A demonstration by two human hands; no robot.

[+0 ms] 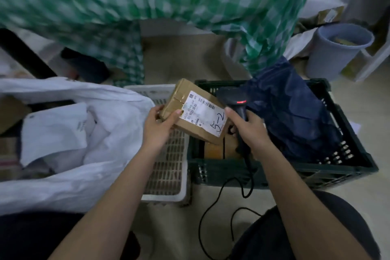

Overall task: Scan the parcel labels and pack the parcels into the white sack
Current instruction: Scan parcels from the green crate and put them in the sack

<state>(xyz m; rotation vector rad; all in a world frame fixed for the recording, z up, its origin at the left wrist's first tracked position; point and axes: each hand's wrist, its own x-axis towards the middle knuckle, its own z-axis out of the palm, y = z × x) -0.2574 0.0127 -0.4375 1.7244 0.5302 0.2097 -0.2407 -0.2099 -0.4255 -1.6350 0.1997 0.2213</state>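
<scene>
Centre of the frame: a small brown corrugated-cardboard parcel (191, 112), rectangular and sealed with glossy tape, held tilted above the gap between two crates. Its white paper shipping label (203, 113) faces up, printed with barcodes and hand-marked "5-2". The left hand (157, 126) has its grip clamped on the parcel's lower left corner, thumb on top at the label's edge. The right hand (248, 129) has its grip closed around the handle of a black plastic corded barcode scanner (232, 99), whose red light glows on its head just beside the label's right edge. Its thin black cable (213, 209) loops down across the pale floor.

Left of the frame: the white woven-plastic sack (101, 167), soft and crumpled, mouth open, with white poly-mailer parcels (54, 131) already inside. Between sack and parcel lies a white slotted plastic crate (166, 175). Right of centre stands a dark green latticed plastic crate (337, 167) holding a crinkled dark blue bag (295, 116) and another brown carton (215, 150).

Likely hazards: the thumb sits close to the printed codes and could block a read; the scanner head appears very near and oblique to the label, so glare or angle may spoil the scan; the one-corner hold could let the smooth carton slip; the trailing cable could snag.
</scene>
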